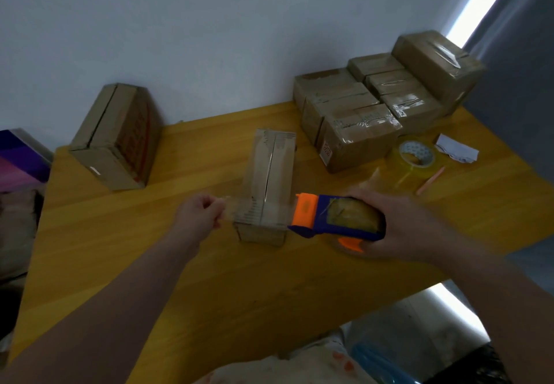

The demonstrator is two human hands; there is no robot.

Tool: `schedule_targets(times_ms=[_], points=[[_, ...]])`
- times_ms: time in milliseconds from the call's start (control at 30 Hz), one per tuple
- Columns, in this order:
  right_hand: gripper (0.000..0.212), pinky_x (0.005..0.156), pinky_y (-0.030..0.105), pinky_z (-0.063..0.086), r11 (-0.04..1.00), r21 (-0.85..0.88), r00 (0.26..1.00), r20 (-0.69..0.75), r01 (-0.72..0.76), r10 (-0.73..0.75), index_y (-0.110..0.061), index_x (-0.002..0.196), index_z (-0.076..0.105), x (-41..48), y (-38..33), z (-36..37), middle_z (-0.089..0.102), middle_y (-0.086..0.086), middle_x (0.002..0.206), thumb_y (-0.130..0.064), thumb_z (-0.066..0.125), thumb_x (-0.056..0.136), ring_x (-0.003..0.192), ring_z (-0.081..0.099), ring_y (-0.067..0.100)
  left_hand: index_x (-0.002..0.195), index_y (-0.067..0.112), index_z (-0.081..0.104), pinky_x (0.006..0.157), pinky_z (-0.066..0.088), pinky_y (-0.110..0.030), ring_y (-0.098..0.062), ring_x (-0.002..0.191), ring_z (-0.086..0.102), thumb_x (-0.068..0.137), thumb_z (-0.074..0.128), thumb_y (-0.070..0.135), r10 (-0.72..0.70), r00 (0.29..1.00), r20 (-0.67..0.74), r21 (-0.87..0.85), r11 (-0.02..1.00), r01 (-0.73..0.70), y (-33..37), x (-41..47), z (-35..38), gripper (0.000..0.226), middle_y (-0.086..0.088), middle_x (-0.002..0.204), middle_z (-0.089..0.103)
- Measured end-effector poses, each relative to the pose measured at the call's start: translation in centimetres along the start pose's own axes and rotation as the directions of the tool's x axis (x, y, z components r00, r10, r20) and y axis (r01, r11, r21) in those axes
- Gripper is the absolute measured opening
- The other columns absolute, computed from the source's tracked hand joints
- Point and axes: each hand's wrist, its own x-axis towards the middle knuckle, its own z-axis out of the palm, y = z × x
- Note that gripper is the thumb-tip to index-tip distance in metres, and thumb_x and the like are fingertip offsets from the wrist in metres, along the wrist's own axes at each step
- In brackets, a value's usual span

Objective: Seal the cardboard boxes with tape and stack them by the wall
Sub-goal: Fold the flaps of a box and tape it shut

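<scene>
**If the pinch slips, the seal goes with it**

Where the table (209,278) meets the wall (209,38) at far left, a larger cardboard box (114,137) stands with its seam apparently untaped, and it is at no risk now. Next comes the left hand (199,214), fingers curled tight and pinching the free end of the clear tape (257,211). If that pinch loosens, the strip could spring back and fold sticky face to sticky face.

The tape runs rightward across the near end of the small box (269,173). This box lies mid-table, well apart from the wall, and its long seam gapes. The strip crosses the seam instead of following it, so one band alone would likely leave most of the slit open. Blur hides whether the tape already touches the cardboard. Nothing pins the box, so a tug from either side may drag or twist it.

At the strip's right end is the blue-and-orange dispenser (335,217), held by the right hand (398,227) with its fingers wrapped round the body. A tilted cut could tear the tape raggedly. Further right, the stack of sealed boxes (374,107) stands by the wall, with a spare tape roll (415,155) beside it.
</scene>
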Motion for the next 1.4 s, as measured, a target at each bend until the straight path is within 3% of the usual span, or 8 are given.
schedule_targets(times_ms=[100, 200, 400, 700, 900, 1100, 1267, 1400], points=[[0.074, 0.072, 0.016, 0.054, 0.998, -0.057, 0.997, 0.064, -0.041, 0.044, -0.054, 0.125, 0.039, -0.4, 0.9, -0.2, 0.057, -0.026, 0.109, -0.055, 0.082, 0.064, 0.097, 0.057, -0.009, 0.077, 0.009, 0.057, 0.083, 0.05, -0.053, -0.027, 0.077, 0.055, 0.098, 0.055, 0.026, -0.043, 0.999, -0.01, 0.044, 0.998, 0.044, -1.2, -0.4, 0.1, 0.027, -0.01, 0.079, 0.057], [0.074, 0.078, 0.026, 0.057, 0.993, -0.113, 0.996, 0.078, -0.041, 0.05, -0.058, 0.125, 0.037, -0.2, 1.5, 0.5, 0.055, -0.026, 0.113, -0.061, 0.079, 0.064, 0.099, 0.058, -0.001, 0.077, 0.008, 0.06, 0.081, 0.052, -0.05, -0.023, 0.073, 0.056, 0.096, 0.058, 0.028, -0.041, 0.997, -0.073, 0.023, 0.999, 0.042, -1.3, -0.9, 0.9, 0.027, -0.008, 0.077, 0.059], [0.083, 0.085, 0.026, 0.051, 0.959, -0.279, 0.996, 0.054, -0.051, 0.069, -0.047, 0.14, 0.03, 0.5, 2.0, 1.9, 0.051, -0.018, 0.124, -0.054, 0.077, 0.072, 0.107, 0.051, 0.004, 0.071, 0.01, 0.057, 0.061, 0.042, -0.04, -0.026, 0.067, 0.052, 0.094, 0.058, 0.035, 0.017, 0.99, -0.142, 0.114, 0.993, -0.001, -2.2, -0.6, 1.2, 0.034, -0.011, 0.073, 0.057], [0.082, 0.087, 0.029, 0.051, 0.956, -0.284, 0.991, 0.087, -0.075, 0.104, -0.045, 0.141, 0.032, 0.8, 2.3, 2.8, 0.054, -0.015, 0.124, -0.057, 0.074, 0.073, 0.108, 0.052, 0.006, 0.068, 0.011, 0.057, 0.057, 0.039, -0.034, -0.023, 0.062, 0.052, 0.095, 0.056, 0.036, 0.054, 0.983, -0.174, 0.188, 0.982, -0.02, -3.2, 0.1, 1.4, 0.037, -0.009, 0.068, 0.058], [0.081, 0.088, 0.031, 0.051, 0.952, -0.293, 0.984, 0.122, -0.091, 0.131, -0.045, 0.141, 0.031, 1.4, 2.3, 3.7, 0.054, -0.012, 0.124, -0.059, 0.072, 0.073, 0.108, 0.054, 0.01, 0.072, 0.008, 0.06, 0.067, 0.046, -0.041, -0.022, 0.067, 0.055, 0.096, 0.056, 0.033, -0.004, 0.996, -0.092, 0.155, 0.988, 0.019, -3.9, 0.4, 1.8, 0.034, -0.006, 0.07, 0.059], [0.08, 0.085, 0.029, 0.05, 0.949, -0.301, 0.981, 0.135, -0.09, 0.136, -0.043, 0.141, 0.031, 2.2, 2.3, 4.5, 0.055, -0.01, 0.121, -0.061, 0.071, 0.074, 0.106, 0.055, 0.011, 0.076, 0.003, 0.054, 0.069, 0.048, -0.039, -0.02, 0.065, 0.048, 0.099, 0.051, 0.023, -0.099, 0.995, 0.033, -0.027, 0.995, 0.1, -3.7, 0.4, 2.1, 0.031, -0.008, 0.07, 0.05], [0.081, 0.08, 0.027, 0.049, 0.961, -0.259, 0.981, 0.136, -0.098, 0.137, -0.04, 0.141, 0.033, 2.1, 2.7, 5.1, 0.056, -0.009, 0.117, -0.061, 0.072, 0.073, 0.103, 0.056, 0.013, 0.095, 0.005, 0.055, 0.079, 0.05, -0.04, -0.018, 0.07, 0.052, 0.1, 0.046, 0.031, -0.186, 0.978, 0.095, -0.07, 0.979, 0.193, -3.9, 0.5, 2.2, 0.028, -0.007, 0.075, 0.052], [0.083, 0.081, 0.034, 0.055, 0.972, -0.204, 0.98, 0.136, -0.116, 0.145, -0.044, 0.14, 0.033, 2.1, 3.1, 5.5, 0.058, -0.011, 0.114, -0.063, 0.072, 0.069, 0.1, 0.059, 0.012, 0.098, 0.012, 0.053, 0.072, 0.051, -0.037, -0.02, 0.073, 0.055, 0.098, 0.049, 0.036, -0.268, 0.959, 0.095, 0.007, 0.963, 0.269, -3.8, 0.6, 2.2, 0.025, -0.007, 0.081, 0.058]])
